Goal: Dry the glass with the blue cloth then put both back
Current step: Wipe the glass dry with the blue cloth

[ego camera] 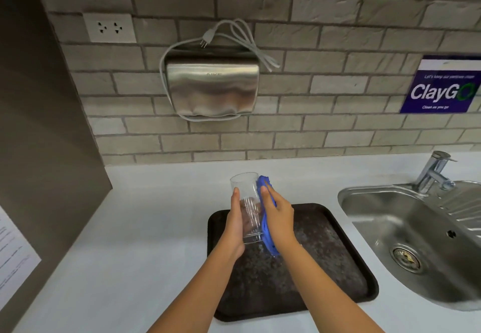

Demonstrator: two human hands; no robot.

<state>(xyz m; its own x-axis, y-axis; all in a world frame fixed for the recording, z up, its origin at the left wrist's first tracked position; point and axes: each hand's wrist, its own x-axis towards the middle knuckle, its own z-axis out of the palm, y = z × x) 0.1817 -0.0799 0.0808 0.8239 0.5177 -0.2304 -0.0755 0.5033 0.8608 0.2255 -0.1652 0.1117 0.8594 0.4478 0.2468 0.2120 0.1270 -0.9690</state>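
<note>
Both my hands hover above the tray (338, 228): left hand (234, 228) grips the glass (247, 202), right hand (278, 218) presses the blue cloth (266, 228) against it; wet glass could slip if I rub hard

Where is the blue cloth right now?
In the head view, the blue cloth is pressed against the glass's right side by the right hand, above the dark tray.

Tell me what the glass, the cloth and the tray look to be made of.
Glass: clear and smooth, hand and tray show through it; glass or hard plastic, cannot tell which.
Blue cloth: soft fabric with a nubby pile at its top edge, probably microfibre.
Tray: dark, matte, speckled surface with a raised rounded rim; likely plastic or coated fibreglass.
</note>
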